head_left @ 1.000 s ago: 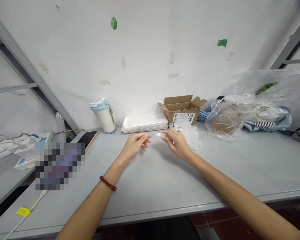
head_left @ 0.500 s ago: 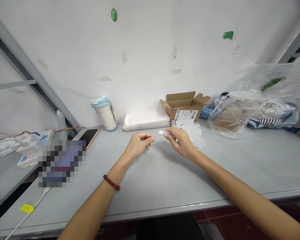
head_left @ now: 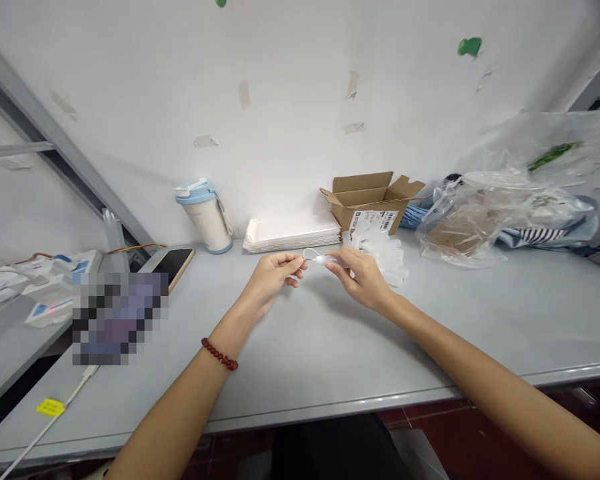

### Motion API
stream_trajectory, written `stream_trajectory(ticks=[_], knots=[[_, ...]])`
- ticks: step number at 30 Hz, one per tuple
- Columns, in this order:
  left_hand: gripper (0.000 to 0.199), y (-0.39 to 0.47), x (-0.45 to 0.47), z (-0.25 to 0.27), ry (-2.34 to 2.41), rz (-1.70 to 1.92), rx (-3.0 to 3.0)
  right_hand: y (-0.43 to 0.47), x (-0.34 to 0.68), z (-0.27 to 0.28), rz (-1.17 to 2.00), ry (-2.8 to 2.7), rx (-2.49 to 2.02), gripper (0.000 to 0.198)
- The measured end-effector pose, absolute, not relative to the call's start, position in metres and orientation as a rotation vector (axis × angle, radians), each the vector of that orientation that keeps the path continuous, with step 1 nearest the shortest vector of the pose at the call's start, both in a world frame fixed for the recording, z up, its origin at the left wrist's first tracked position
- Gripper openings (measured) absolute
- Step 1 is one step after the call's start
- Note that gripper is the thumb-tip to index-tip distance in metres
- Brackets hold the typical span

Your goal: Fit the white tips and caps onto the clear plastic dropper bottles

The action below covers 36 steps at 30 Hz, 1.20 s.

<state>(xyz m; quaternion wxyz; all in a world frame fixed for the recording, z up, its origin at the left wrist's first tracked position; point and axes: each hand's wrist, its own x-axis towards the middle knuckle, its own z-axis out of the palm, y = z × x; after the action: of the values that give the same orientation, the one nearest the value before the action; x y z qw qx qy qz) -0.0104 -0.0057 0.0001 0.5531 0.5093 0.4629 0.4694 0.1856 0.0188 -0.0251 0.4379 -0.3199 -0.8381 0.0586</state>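
Note:
My right hand [head_left: 356,272] pinches a small translucent piece with a white tip [head_left: 320,259]. Its body is mostly hidden behind my fingers, so I cannot tell its exact kind. From the tip a thin white loop [head_left: 310,251] arcs over to my left hand [head_left: 279,275], whose thumb and forefinger are pressed together on its end. A short, thin dark line also runs between the tip and my left fingertips. Both hands are just above the grey table [head_left: 320,360]. Beside my right hand lies a pile of translucent white pieces [head_left: 387,260].
Behind my hands lie a stack of white flat packs [head_left: 293,233] and an open cardboard box [head_left: 367,203]. A tumbler [head_left: 207,220] and a phone [head_left: 177,267] are to the left, near a power strip [head_left: 55,293]. Plastic bags [head_left: 473,227] fill the right side.
The thin white loop now shows between my hands, where a straight thin line stood out from the tip before. My left hand has shifted slightly left. The camera view has tilted down slightly.

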Motion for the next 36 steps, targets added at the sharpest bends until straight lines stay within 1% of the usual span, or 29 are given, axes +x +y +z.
stream_trajectory(ticks=[6, 17, 27, 36], knots=[[0.027, -0.0057, -0.0108, -0.0006, 1.081, 1.094, 1.192, 0.0189, 0.1845, -0.0271, 0.102, -2.077, -0.757, 0.017], [0.025, -0.0073, -0.0099, 0.0058, 1.087, 1.119, 1.188, 0.0187, 0.1842, -0.0276, 0.141, -2.081, -0.768, 0.018], [0.025, -0.006, -0.0122, 0.0033, 1.065, 1.08, 1.227, 0.0184, 0.1836, -0.0276, 0.114, -2.063, -0.745, 0.016], [0.025, -0.0062, -0.0119, 0.0027, 1.077, 1.09, 1.225, 0.0188, 0.1839, -0.0272, 0.117, -2.072, -0.755, 0.018]])
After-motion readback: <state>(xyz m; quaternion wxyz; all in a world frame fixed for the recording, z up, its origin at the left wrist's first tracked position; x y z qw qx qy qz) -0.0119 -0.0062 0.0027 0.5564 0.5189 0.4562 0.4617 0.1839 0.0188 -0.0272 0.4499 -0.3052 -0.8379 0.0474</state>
